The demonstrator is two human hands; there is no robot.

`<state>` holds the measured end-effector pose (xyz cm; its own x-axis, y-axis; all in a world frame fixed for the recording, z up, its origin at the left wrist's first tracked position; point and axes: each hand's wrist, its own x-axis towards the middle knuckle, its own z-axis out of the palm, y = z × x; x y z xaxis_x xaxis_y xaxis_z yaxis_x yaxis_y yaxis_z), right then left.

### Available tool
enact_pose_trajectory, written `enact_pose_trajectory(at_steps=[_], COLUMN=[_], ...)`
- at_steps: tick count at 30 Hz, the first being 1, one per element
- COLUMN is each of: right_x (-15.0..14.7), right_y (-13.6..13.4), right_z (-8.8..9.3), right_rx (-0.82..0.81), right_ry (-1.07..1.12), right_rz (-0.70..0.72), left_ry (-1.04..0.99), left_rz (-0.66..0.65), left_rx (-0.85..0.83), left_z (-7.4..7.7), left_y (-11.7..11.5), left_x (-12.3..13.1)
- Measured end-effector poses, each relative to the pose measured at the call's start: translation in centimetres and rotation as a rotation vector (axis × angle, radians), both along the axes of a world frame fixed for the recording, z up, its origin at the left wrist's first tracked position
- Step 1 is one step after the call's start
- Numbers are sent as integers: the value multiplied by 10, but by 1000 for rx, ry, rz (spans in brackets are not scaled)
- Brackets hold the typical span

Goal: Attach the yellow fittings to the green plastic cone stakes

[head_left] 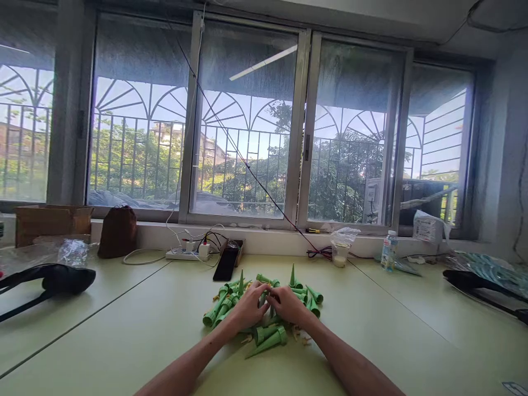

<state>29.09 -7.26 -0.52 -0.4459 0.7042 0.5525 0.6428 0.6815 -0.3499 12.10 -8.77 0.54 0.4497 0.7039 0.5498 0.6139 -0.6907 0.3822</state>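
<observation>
A heap of green cone-shaped plastic spikes [225, 308] lies on the pale green table [363, 324], with small yellow bits scattered among them. Both my hands rest on top of the heap, close together. My left hand [248, 308] has its fingers curled around a green piece at the heap's middle. My right hand [289, 304] meets it fingertip to fingertip, pinching the same green piece [264, 297]. One cone [268, 343] lies loose nearest to me, between my forearms.
A black phone [225, 265] and a white power strip [187, 253] with cables sit behind the heap. A brown pouch [117, 231], cardboard box [49, 222] and black bag [53, 279] stand left. A water bottle [388, 251], plastic-bagged cup [341, 247] and dark bag [482, 281] are right.
</observation>
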Motion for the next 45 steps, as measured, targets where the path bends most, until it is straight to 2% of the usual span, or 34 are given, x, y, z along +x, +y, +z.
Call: enact_pose_trajectory(at_steps=[15, 45], right_x=[0, 0], right_y=[-1, 1], right_z=[2, -1], right_rx=[-4, -10], right_ry=[30, -23], right_rz=[32, 2], left_ry=[9, 22], left_rz=[12, 13], left_rx=[4, 11], left_z=[2, 2], left_y=[-2, -2], left_x=[1, 0])
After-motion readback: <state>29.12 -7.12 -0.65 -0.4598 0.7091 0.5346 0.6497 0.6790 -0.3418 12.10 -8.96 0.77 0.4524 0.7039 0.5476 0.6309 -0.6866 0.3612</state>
